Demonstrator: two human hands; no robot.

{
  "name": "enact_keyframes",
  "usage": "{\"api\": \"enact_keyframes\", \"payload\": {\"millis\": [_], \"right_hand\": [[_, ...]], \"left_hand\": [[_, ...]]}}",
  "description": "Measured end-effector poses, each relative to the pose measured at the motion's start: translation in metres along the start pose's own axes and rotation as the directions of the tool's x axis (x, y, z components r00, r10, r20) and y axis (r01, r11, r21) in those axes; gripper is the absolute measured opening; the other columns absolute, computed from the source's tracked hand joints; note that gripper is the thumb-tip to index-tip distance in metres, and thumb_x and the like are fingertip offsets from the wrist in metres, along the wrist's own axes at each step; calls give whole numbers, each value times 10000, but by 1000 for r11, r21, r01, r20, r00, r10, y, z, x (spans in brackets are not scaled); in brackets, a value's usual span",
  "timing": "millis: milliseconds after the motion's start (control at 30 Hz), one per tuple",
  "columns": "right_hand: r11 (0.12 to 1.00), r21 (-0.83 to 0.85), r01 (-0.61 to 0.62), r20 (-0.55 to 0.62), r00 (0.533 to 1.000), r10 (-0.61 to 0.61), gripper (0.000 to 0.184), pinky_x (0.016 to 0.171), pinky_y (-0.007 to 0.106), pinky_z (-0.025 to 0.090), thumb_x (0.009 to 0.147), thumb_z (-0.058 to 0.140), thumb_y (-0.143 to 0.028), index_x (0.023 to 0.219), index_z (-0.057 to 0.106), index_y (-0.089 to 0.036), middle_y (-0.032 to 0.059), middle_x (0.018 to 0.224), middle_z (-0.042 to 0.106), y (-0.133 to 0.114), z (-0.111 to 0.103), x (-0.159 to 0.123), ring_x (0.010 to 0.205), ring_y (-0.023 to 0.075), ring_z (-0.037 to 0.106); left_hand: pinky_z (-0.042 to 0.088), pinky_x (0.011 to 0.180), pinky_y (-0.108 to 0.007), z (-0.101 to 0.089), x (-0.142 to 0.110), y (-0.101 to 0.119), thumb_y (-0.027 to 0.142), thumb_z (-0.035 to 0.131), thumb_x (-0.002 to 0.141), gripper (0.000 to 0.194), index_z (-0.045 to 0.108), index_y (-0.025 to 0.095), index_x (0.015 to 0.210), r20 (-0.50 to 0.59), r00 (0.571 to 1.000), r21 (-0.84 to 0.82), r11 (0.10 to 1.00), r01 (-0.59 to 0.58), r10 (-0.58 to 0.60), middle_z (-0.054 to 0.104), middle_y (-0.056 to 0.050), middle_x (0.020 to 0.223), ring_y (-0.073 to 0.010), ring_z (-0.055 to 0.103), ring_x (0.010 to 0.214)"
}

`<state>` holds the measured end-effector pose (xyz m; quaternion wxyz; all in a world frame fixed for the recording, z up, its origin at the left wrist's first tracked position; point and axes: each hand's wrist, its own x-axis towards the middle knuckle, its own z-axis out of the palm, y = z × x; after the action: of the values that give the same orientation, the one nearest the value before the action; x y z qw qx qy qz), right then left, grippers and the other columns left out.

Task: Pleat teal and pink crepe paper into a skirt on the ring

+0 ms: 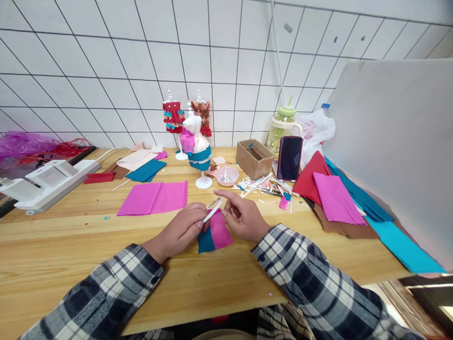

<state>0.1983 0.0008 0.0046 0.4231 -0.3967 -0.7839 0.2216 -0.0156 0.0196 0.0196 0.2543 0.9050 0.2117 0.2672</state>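
Low over the table's front half, my left hand (pixel 182 230) is closed on a small pink-and-teal fabric piece (pixel 220 232). A narrow white strip (pixel 212 212) curls up from beside the left thumb, over the fabric's upper edge. Right beside the strip is my right hand (pixel 245 215), index finger stretched out toward it, thumb apart and the other fingers curled. Whether the right fingers touch the strip or fabric is unclear. Just beyond the hands stands a small white dress form (pixel 193 123) in a pink, white and teal dress. A flat pink sheet (pixel 154 198) lies to the left.
Two more dressed forms, one red (pixel 172 117), stand behind. A pink dish (pixel 227 175), cardboard box (pixel 254 158), paper scraps (pixel 259 185) and upright phone (pixel 290 158) are ahead. Coloured sheets (pixel 337 198) lie right, a power strip (pixel 55 181) left.
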Motion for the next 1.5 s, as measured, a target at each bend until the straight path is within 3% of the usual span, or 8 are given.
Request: {"api": "enact_keyframes", "payload": {"millis": [133,433,700,867,1000,1100,1267,1500], "right_hand": [[967,-202,156,158,980,-125,285,745,286,413,932,510,-329,1177,615,-227,52,968,699,-4,0,0,838,181,609],[959,-243,144,113,986,-119,248,714,294,405,972,441,-339,1027,650,-217,63,943,721,0,4,1,814,192,627],[988,122,-96,-52,993,103,266,629,259,404,972,416,-412,964,584,-206,-3,682,594,7,2,1,652,143,559],[821,535,-200,1,972,236,355,515,234,379,923,437,-561,948,503,-213,-56,588,469,13,11,3,514,106,456],[705,658,-265,93,957,274,408,475,219,375,881,459,-614,955,466,-213,-60,588,480,14,14,6,492,98,446],[757,596,-267,63,956,288,335,461,210,373,924,444,-492,1105,463,-210,-40,686,543,14,13,7,474,81,431],[912,361,-197,-182,944,276,314,502,204,407,888,540,-328,1173,463,-219,22,923,608,7,11,3,588,90,488],[957,241,-165,-134,970,201,275,694,267,488,820,673,-341,1047,599,-204,50,975,675,-2,17,3,813,158,610]], "left_hand": [[404,763,-368,0,1,-1,344,239,971,379,475,191,717,5,1000,39,999,-9,9,532,-55,739,-210,482,788],[400,750,-387,-2,5,-2,214,339,839,236,474,197,647,-39,997,200,977,77,-71,537,-57,720,-220,475,781],[407,870,-398,-8,-1,-5,310,262,962,356,517,186,748,-69,997,-23,999,25,-27,573,-69,787,-218,521,844],[410,900,-413,-7,-3,-7,386,251,973,398,518,186,756,-63,998,-66,998,22,-26,588,-83,805,-226,526,868],[416,899,-410,-7,-4,-6,410,272,973,391,521,182,775,-92,996,-84,996,6,-13,588,-86,821,-231,525,888],[435,814,-363,-6,-5,-3,381,281,982,370,532,180,799,-112,993,-20,999,35,-37,570,-69,804,-209,524,832],[420,770,-328,2,-5,-2,289,313,985,277,565,176,967,-16,997,233,969,79,-77,612,-60,855,-193,549,811],[406,690,-328,13,-6,-5,306,313,988,264,537,169,1015,43,998,472,881,16,-42,625,-64,800,-202,550,724]]}}
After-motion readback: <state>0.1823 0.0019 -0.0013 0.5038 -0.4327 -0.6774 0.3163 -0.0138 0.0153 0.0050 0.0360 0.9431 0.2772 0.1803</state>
